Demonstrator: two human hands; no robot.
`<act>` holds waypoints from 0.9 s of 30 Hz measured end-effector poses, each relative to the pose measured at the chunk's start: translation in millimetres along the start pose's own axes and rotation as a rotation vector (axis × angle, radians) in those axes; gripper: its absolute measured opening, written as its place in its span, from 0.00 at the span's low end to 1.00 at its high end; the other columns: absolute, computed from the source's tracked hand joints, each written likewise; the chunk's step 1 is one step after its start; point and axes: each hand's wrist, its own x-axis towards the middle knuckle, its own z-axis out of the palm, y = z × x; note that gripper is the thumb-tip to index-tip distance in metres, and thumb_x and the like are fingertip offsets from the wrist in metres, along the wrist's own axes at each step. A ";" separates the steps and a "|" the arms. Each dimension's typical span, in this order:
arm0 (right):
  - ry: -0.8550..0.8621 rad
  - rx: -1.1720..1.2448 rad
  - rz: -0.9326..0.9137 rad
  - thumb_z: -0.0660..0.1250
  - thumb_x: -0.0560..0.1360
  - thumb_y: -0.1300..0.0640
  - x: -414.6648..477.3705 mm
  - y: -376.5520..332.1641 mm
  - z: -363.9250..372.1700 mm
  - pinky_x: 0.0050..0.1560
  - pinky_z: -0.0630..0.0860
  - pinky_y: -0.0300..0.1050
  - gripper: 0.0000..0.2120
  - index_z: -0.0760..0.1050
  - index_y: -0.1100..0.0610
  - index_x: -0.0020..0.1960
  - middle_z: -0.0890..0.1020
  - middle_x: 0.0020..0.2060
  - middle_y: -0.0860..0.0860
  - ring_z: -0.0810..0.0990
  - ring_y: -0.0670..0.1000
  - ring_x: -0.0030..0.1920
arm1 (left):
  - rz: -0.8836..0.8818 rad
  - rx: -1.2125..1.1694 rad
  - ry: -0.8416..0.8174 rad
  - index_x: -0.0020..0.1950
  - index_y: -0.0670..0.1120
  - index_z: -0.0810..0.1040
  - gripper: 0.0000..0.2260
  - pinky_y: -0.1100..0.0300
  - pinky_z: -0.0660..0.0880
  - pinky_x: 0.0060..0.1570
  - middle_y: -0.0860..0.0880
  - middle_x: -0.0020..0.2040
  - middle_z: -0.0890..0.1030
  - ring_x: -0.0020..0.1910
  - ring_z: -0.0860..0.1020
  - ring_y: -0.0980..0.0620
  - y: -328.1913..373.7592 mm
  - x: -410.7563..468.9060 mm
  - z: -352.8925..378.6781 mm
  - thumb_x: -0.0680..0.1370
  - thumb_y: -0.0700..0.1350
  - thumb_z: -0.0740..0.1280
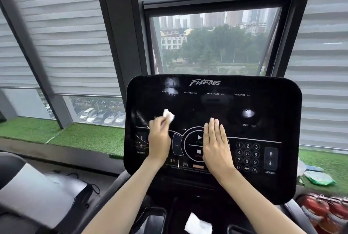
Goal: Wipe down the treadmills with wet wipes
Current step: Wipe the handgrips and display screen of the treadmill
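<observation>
- Nearest: spare wipe [197, 223], white, lies in tray below console [273, 107].
- Left hand [159, 139]: fingers curled, pinching wipe [169, 116]. Wipe is against panel, left of centre.
- Right hand [215, 145]: flat on panel, fingers straight and together, holding nothing. It covers start/stop ring.
- Risk: palm pressure on start key may launch belt if unit is powered. Display dark; power state unknown.
- Risk: excess moisture may seep into keypad seams.
- Legends: "Fitness"; TIME, CALORIES, HEART RATE, DISTANCE, SPEED, INCLINE; digits 0–9, OK.
- Far: window [212, 45].
</observation>
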 end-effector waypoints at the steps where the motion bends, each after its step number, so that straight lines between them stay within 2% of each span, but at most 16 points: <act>1: -0.006 0.006 -0.001 0.70 0.66 0.60 -0.4 0.0 -0.4 0.73 0.47 0.59 0.36 0.63 0.75 0.69 0.65 0.69 0.73 0.64 0.69 0.71 | 0.117 0.012 -0.064 0.66 0.39 0.76 0.23 0.58 0.76 0.42 0.44 0.52 0.76 0.49 0.71 0.47 -7.8 -1.3 -1.9 0.72 0.26 0.66; 3: 0.002 0.021 -0.008 0.67 0.67 0.61 -0.9 0.4 -0.8 0.73 0.47 0.59 0.35 0.63 0.75 0.69 0.64 0.69 0.73 0.64 0.70 0.71 | 0.065 0.014 -0.105 0.65 0.42 0.77 0.16 0.55 0.78 0.45 0.45 0.54 0.76 0.52 0.72 0.49 -31.6 3.7 -14.4 0.78 0.33 0.63; 7: 0.018 0.054 -0.009 0.63 0.66 0.61 -1.4 0.1 -0.2 0.72 0.48 0.59 0.34 0.63 0.76 0.69 0.65 0.68 0.74 0.64 0.70 0.70 | -0.327 0.014 0.128 0.67 0.40 0.75 0.25 0.54 0.76 0.43 0.41 0.52 0.74 0.51 0.71 0.44 -54.2 5.6 -21.5 0.72 0.23 0.63; 8: 0.026 0.058 -0.008 0.63 0.67 0.61 -1.5 -0.3 0.2 0.72 0.48 0.59 0.33 0.63 0.76 0.69 0.65 0.68 0.73 0.64 0.70 0.70 | -0.348 0.028 0.134 0.67 0.39 0.74 0.26 0.56 0.73 0.42 0.40 0.52 0.74 0.51 0.70 0.44 -46.3 3.2 -16.6 0.72 0.23 0.63; 10: 0.040 0.071 -0.009 0.62 0.66 0.63 -1.0 -0.6 1.0 0.72 0.47 0.59 0.33 0.63 0.76 0.68 0.65 0.68 0.74 0.65 0.70 0.70 | -0.222 0.038 0.085 0.66 0.38 0.75 0.27 0.60 0.70 0.39 0.41 0.50 0.75 0.49 0.68 0.47 -20.6 -3.5 -8.6 0.69 0.22 0.64; 13: 0.044 0.097 -0.015 0.60 0.67 0.65 -1.8 -0.6 1.0 0.72 0.47 0.59 0.31 0.63 0.76 0.69 0.65 0.68 0.74 0.64 0.71 0.70 | 0.203 0.075 -0.059 0.64 0.37 0.76 0.27 0.60 0.77 0.35 0.43 0.49 0.77 0.47 0.70 0.48 -18.4 -9.2 -5.2 0.67 0.21 0.67; 14: 0.048 0.100 -0.018 0.58 0.68 0.67 -2.4 0.0 1.3 0.72 0.47 0.59 0.30 0.63 0.76 0.69 0.64 0.68 0.74 0.64 0.70 0.70 | 0.262 0.074 -0.087 0.64 0.37 0.76 0.27 0.58 0.79 0.35 0.43 0.49 0.77 0.47 0.72 0.47 -29.0 -2.9 -8.3 0.67 0.22 0.68; 15: 0.050 0.100 -0.019 0.56 0.68 0.68 -3.2 0.7 1.7 0.72 0.47 0.59 0.29 0.64 0.76 0.68 0.64 0.68 0.74 0.64 0.70 0.70 | 0.233 0.062 -0.093 0.64 0.37 0.77 0.26 0.56 0.79 0.36 0.43 0.50 0.76 0.47 0.73 0.46 -38.8 5.7 -13.5 0.68 0.22 0.67; 19: 0.039 0.100 0.003 0.52 0.71 0.64 -3.9 0.1 4.3 0.72 0.48 0.59 0.27 0.64 0.75 0.68 0.65 0.68 0.73 0.65 0.70 0.69 | -0.207 -0.001 0.048 0.65 0.40 0.77 0.24 0.55 0.75 0.45 0.42 0.51 0.74 0.50 0.70 0.47 -58.0 55.8 -30.6 0.72 0.23 0.62; 23: 0.053 0.122 0.018 0.48 0.71 0.64 -2.5 -1.3 6.1 0.72 0.49 0.60 0.28 0.64 0.75 0.68 0.65 0.68 0.73 0.66 0.70 0.69 | -0.379 -0.022 0.185 0.65 0.42 0.76 0.26 0.60 0.68 0.46 0.43 0.51 0.73 0.50 0.67 0.47 -34.7 81.8 -18.0 0.72 0.23 0.60; 25: 0.077 0.123 0.021 0.46 0.71 0.67 -2.2 -1.0 7.2 0.72 0.50 0.60 0.27 0.64 0.75 0.68 0.66 0.68 0.73 0.66 0.70 0.69 | -0.311 -0.045 0.167 0.64 0.43 0.77 0.26 0.66 0.64 0.46 0.46 0.50 0.73 0.48 0.63 0.54 -12.2 76.6 -10.8 0.71 0.22 0.61; 27: 0.094 0.126 0.022 0.48 0.71 0.70 -2.4 -1.7 6.7 0.72 0.50 0.60 0.26 0.64 0.75 0.68 0.65 0.68 0.73 0.65 0.70 0.70 | -0.058 -0.040 0.052 0.63 0.42 0.78 0.26 0.69 0.64 0.45 0.49 0.49 0.73 0.46 0.63 0.56 2.5 58.4 -6.5 0.69 0.22 0.64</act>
